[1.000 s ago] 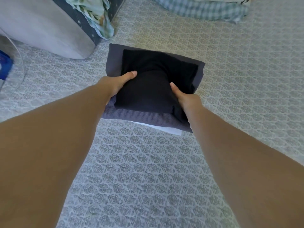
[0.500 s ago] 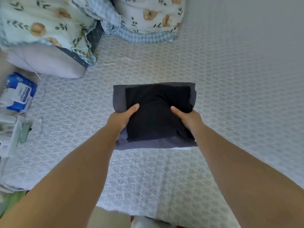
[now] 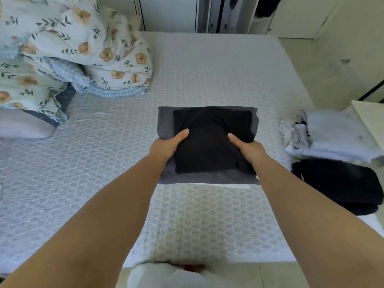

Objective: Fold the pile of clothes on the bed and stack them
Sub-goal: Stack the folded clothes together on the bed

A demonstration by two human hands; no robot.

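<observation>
A floral duvet (image 3: 79, 44) lies at the bed's (image 3: 207, 65) far left. Left hand (image 3: 166, 147) and right hand (image 3: 248, 149) grip opposite sides of the folded stack (image 3: 209, 142), thumbs on top, held above mid-bed. Folded white clothes (image 3: 336, 138) and black clothes (image 3: 340, 183) lie right.

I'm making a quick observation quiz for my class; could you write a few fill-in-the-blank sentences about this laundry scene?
1. The left hand and right hand grip a stack of folded clothes whose top garment is ____.
2. Directly under it lies a ____ garment.
3. The floral bedding is heaped at the bed's far ____ corner.
4. The white folded pile sits to the person's ____.

Missing words: black; grey; left; right
</observation>
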